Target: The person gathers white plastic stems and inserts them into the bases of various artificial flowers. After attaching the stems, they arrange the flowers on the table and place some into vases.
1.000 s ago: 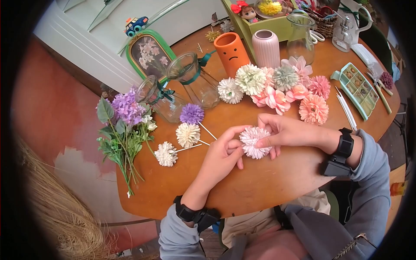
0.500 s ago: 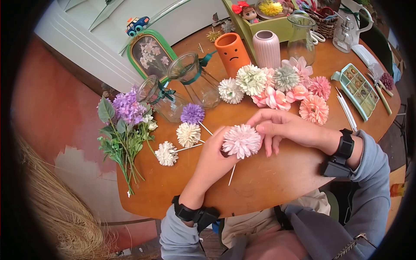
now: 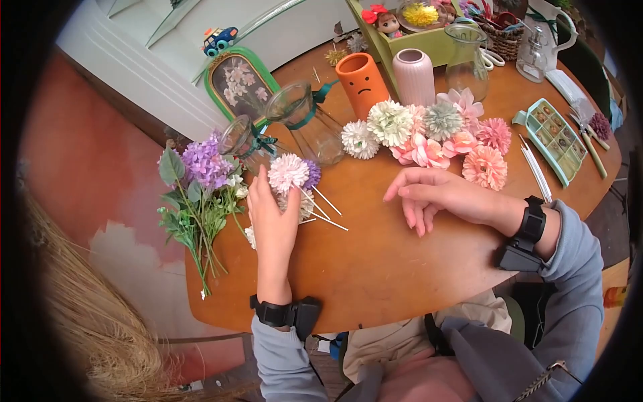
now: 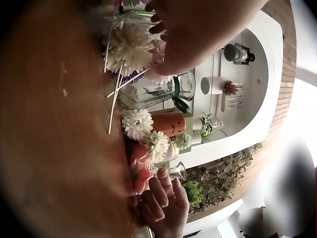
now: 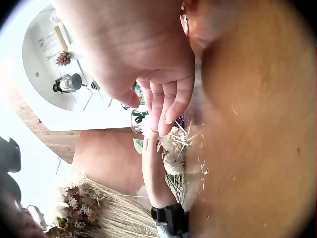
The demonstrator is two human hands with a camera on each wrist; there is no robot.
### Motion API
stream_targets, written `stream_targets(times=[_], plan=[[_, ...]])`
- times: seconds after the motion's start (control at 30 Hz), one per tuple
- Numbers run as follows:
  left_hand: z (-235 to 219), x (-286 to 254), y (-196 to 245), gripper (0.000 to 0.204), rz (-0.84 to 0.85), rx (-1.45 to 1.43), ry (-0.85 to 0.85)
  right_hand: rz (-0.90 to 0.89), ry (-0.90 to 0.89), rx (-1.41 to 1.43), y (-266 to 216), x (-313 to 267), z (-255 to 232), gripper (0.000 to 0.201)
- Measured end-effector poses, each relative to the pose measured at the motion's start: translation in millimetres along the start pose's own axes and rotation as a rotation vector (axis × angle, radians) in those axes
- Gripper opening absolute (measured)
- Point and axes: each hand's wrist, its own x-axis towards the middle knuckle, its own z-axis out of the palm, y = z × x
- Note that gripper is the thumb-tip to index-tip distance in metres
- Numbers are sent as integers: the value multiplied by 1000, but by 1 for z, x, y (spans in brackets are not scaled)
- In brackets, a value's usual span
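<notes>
In the head view the left hand (image 3: 272, 224) is at the left of the table, its thumb and fingers around a pale pink flower (image 3: 288, 171). That flower lies over a purple flower (image 3: 311, 174) and a cream flower (image 3: 305, 206), their white sticks pointing right. The left wrist view shows the pink petals (image 4: 158, 53) beside the hand (image 4: 198, 34), behind a cream flower (image 4: 130, 49). The right hand (image 3: 439, 195) hovers over the middle of the table with loosely bent fingers and holds nothing; the right wrist view shows its palm (image 5: 153, 69).
Purple blossoms with leafy stems (image 3: 201, 167) lie at the left, by two glass vases (image 3: 305, 127). Behind stand an orange sad-faced vase (image 3: 362, 84) and a pink ribbed vase (image 3: 414, 77). Several flower heads (image 3: 484, 167), white sticks (image 3: 534, 167) and a compartment tray (image 3: 554, 141) occupy the right.
The pale pink flower has gone from between both hands to the left side with the left hand. The right hand has let go of it and stays near its place, fingers relaxed.
</notes>
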Motion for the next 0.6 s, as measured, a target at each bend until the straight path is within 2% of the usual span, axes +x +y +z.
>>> stream_targets(times=[0.17, 0.27, 0.43, 0.53, 0.6], plan=[[-25, 5, 6, 51, -35, -44, -38, -4, -15, -10, 1, 0, -2, 26], [-46, 3, 9, 52, -80, 108, -159, -9, -36, -10, 3, 2, -3, 26], [-64, -6, -11, 70, -191, 343, -297, -17, -29, -22, 5, 1, -4, 27], [-65, -7, -15, 62, -274, 408, -493, 3, -24, -15, 5, 2, -4, 26], [-65, -6, -16, 54, -315, 425, -565, 14, -22, -17, 4, 2, -3, 26]])
